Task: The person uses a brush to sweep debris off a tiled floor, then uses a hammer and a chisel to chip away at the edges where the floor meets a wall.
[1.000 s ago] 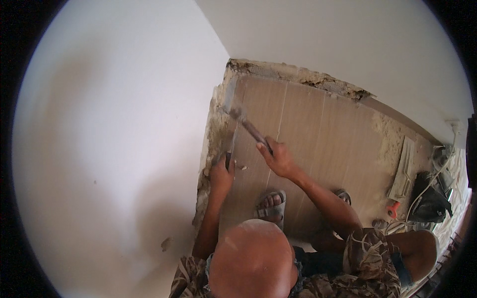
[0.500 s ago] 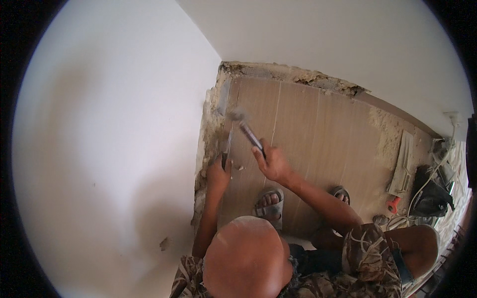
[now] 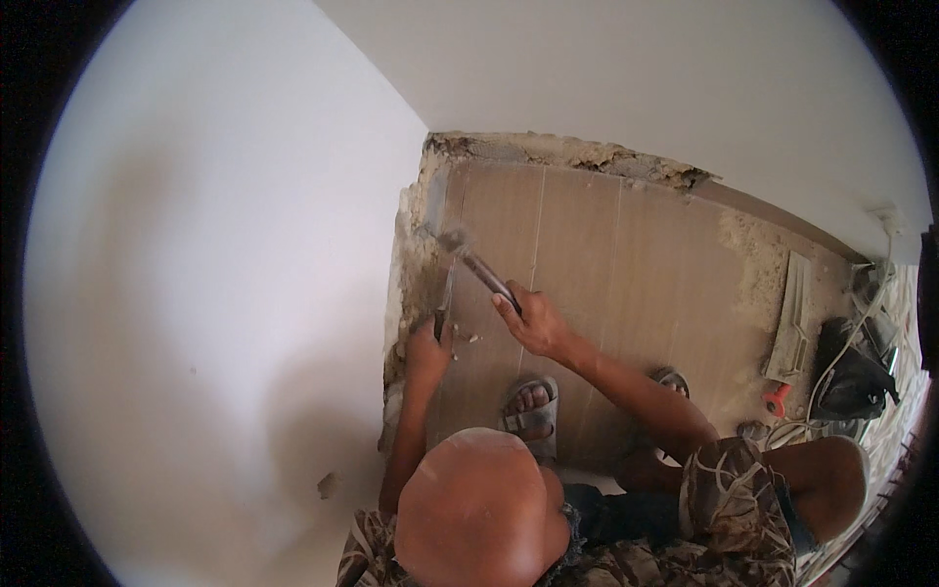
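My left hand (image 3: 427,354) is wrapped round the dark handle of a chisel (image 3: 440,321), low beside the left wall. The chisel's thin metal blade points away from me, along the broken wall base (image 3: 416,256). In my right hand (image 3: 536,323) is a hammer (image 3: 486,275), gripped near the end of its handle. The hammer's head, slightly blurred, hangs just beyond the chisel, near the wall base. Whether the head or the blade touches anything cannot be made out. Small pale chips (image 3: 473,338) lie on the floor beside my left hand.
White walls (image 3: 225,245) meet at the far corner, their plaster broken along the bottom. My sandalled foot (image 3: 531,406) and bare knee are close by. At the right lie a flat metal trowel-like tool (image 3: 788,323), a red-handled item (image 3: 778,400), a black bag (image 3: 849,377) and a cable.
The hammer head has swung slightly left and down, closer to the wall base. My left hand keeps its hold on the chisel in nearly the same place.
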A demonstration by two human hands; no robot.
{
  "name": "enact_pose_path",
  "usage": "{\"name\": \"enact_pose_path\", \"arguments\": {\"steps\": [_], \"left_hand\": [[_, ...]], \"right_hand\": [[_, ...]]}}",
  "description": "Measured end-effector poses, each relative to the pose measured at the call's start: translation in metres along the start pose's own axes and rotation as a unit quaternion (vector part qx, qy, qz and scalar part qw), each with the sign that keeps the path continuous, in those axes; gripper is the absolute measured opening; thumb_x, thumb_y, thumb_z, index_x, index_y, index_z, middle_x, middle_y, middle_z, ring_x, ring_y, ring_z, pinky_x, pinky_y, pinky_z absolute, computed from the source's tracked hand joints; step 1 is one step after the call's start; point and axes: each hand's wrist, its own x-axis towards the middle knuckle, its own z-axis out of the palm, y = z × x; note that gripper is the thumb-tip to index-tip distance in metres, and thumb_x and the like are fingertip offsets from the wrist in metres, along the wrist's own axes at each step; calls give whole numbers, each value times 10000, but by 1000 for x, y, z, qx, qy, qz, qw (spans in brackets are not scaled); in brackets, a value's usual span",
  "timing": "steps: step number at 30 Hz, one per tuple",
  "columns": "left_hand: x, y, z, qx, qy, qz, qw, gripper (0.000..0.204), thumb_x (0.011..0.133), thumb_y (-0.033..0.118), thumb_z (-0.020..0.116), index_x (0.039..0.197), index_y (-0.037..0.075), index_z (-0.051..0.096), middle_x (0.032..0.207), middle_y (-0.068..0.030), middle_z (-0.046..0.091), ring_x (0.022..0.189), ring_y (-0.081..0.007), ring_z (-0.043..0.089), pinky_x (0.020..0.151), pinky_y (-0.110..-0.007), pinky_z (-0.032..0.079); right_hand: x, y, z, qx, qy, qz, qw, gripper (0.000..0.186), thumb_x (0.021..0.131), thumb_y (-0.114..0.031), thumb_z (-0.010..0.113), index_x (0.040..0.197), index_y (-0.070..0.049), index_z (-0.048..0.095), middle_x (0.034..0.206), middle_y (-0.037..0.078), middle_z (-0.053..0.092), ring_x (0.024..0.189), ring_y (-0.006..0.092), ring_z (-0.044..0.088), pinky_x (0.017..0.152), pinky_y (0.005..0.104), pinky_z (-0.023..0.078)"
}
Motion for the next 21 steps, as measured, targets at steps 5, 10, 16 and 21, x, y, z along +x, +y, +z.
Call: {"name": "enact_pose_path", "arguments": {"steps": [5,10,16,21], "left_hand": [[1,9,4,-14,-24,-16,999,318,953,286,539,1036,-9,622,883,-284,652,855,-457,638,748,-499,498],[-3,14,3,-43,-44,-27,998,330,950,289,545,1045,-18,618,900,-281,654,860,-458,636,758,-498,495],[-2,3,4,-13,-32,-26,999,359,950,302,535,1080,-24,614,921,-293,649,883,-471,628,781,-502,493],[2,4,7,5,-59,-25,998,400,941,310,545,1099,-52,606,937,-312,645,900,-477,628,804,-501,495]], "right_hand": [[4,28,4,-106,-8,-65,992,394,989,-323,519,1008,69,552,677,316,562,679,494,596,629,531,459],[-6,15,-1,-82,-41,-11,996,459,995,-397,477,1034,50,577,780,310,612,766,488,615,695,558,481],[13,4,-11,-79,-51,-39,995,501,999,-432,445,1031,47,588,827,317,621,824,498,615,747,565,480],[13,12,-21,-223,-153,-20,963,532,996,-460,436,1027,48,589,828,307,628,819,491,621,757,563,481]]}}
